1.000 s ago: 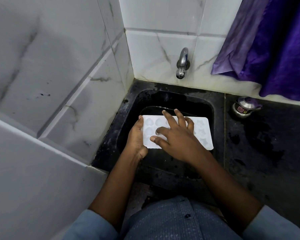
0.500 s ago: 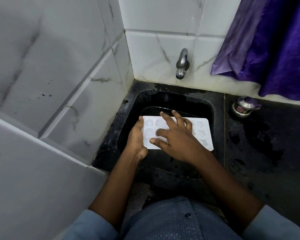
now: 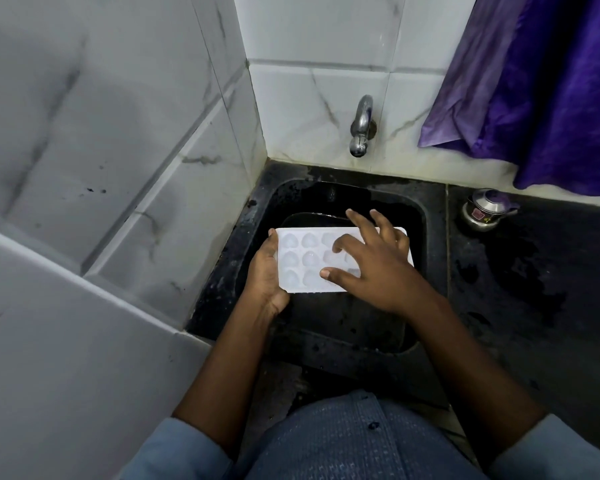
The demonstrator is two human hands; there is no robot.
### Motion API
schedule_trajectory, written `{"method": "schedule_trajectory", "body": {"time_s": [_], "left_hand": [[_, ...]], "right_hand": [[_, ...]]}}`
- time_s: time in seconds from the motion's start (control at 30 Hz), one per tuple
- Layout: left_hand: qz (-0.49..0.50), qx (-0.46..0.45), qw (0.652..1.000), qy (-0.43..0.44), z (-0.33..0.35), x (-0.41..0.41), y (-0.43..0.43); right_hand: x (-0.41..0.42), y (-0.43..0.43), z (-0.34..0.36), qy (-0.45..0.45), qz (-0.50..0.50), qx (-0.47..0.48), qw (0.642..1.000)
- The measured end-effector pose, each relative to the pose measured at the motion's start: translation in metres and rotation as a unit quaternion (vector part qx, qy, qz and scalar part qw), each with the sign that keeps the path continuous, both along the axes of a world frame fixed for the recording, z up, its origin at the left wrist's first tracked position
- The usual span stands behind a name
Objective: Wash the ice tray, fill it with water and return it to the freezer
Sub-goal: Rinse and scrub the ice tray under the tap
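Tiled walls (image 3: pixel 118 133) were seen around the sink (image 3: pixel 433 244), over which the tray (image 3: pixel 298 268) was gripped by its end in the left hand (image 3: pixel 265 275) and touched by the spread right hand (image 3: pixel 378 268), so every cavity would best be rubbed.

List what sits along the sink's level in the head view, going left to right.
In order: tiled side wall → left hand → ice tray → small steel pot. The right hand lies over the tray, so it is left out.
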State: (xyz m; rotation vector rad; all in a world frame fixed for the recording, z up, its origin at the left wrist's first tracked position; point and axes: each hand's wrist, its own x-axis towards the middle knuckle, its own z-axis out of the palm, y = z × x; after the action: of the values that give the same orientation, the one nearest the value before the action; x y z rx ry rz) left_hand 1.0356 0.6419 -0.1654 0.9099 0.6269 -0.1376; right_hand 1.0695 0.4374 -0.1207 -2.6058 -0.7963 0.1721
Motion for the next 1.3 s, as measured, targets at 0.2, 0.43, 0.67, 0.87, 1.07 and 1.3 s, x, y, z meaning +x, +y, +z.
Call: {"method": "schedule_trajectory", "body": {"time_s": [0.2,0.43,0.67,0.87,1.07,1.3], "left_hand": [[-0.006,-0.001,1.0,-0.005,-0.003,0.001,0.0],[-0.01,-0.021,1.0,-0.007,-0.003,0.0,-0.009],[-0.005,-0.01,1.0,-0.008,-0.004,-0.001,-0.007],[-0.002,-0.001,1.0,-0.004,-0.003,-0.003,-0.008],[-0.003,-0.012,1.0,-0.006,-0.005,-0.001,-0.009],[0.003,-0.004,1.0,-0.009,-0.008,0.001,-0.007]], "right_hand": [[-0.006,0.0,-0.003,0.005,0.006,-0.029,1.0],[-0.009,0.004,-0.002,0.009,-0.011,-0.061,0.998],[-0.014,0.004,0.001,0.041,0.008,-0.049,0.998],[-0.014,0.001,0.002,0.042,-0.008,-0.038,0.998],[-0.014,0.002,0.001,0.044,0.004,-0.043,0.998],[-0.011,0.002,0.003,0.032,-0.011,-0.028,0.999]]}}
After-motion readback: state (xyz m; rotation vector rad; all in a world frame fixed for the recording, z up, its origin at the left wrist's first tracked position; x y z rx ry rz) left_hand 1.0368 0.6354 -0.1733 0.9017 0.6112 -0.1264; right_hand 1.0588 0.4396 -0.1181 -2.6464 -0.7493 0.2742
